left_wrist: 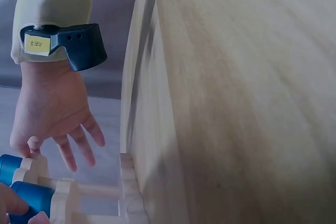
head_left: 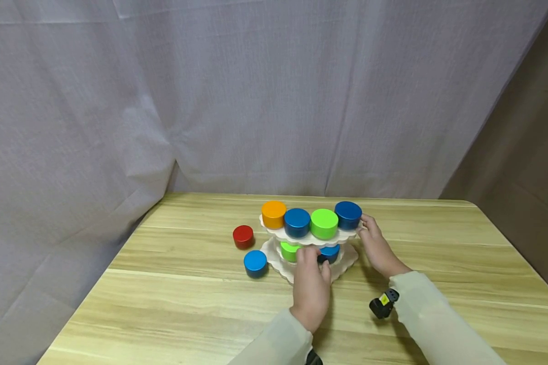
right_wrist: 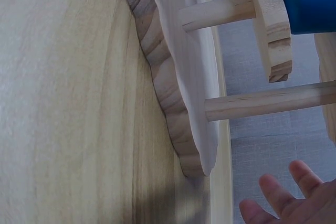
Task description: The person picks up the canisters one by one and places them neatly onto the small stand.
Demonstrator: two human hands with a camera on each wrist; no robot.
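Observation:
A pale wooden tiered stand (head_left: pixel 317 240) with scalloped shelves carries round, glossy cylinders. Its top shelf holds an orange cylinder (head_left: pixel 273 215), a blue one (head_left: pixel 297 223), a lime-green one (head_left: pixel 324 224) and a dark blue one (head_left: pixel 348 215). On the shelf below sit a green cylinder (head_left: pixel 289 252) and a blue cylinder (left_wrist: pixel 34 195). My left hand (head_left: pixel 310 291) reaches in from the front and pinches that lower blue cylinder between finger and thumb. At the right end, my right hand (head_left: pixel 380 249) holds the top shelf's rim with thumb and forefinger; its other fingers (left_wrist: pixel 79 137) are spread.
Left of the stand, a red cylinder (head_left: pixel 243 237) and a lighter blue cylinder (head_left: pixel 255 263) stand on the wood-grain table (head_left: pixel 178 299). The stand's wide base (right_wrist: pixel 173 103) rests on the tabletop, with round posts (right_wrist: pixel 273 100) rising from it. Grey cloth (head_left: pixel 255 101) hangs behind.

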